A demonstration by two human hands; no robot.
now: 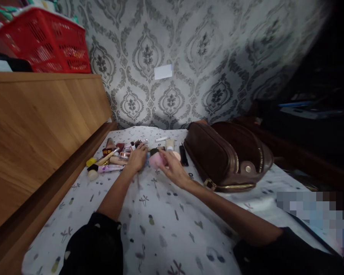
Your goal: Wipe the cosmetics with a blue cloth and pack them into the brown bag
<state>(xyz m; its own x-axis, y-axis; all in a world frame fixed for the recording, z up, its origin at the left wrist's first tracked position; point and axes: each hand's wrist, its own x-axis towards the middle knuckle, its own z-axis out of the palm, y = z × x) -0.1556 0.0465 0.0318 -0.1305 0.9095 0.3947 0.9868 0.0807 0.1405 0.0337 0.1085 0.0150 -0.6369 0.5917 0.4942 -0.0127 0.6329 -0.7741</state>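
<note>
Above the white printed bedsheet [160,225], the right hand [174,170] pinches a soft pink round puff [155,160], best gripped lightly, while the left hand [137,157] beside it covers scattered cosmetic tubes [123,152], grip unclear.

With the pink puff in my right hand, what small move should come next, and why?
Probably carry the pink puff rightward to the brown bag: the right hand grips it, the bag lies close beside it, and the left hand rests on the other cosmetics.
</note>
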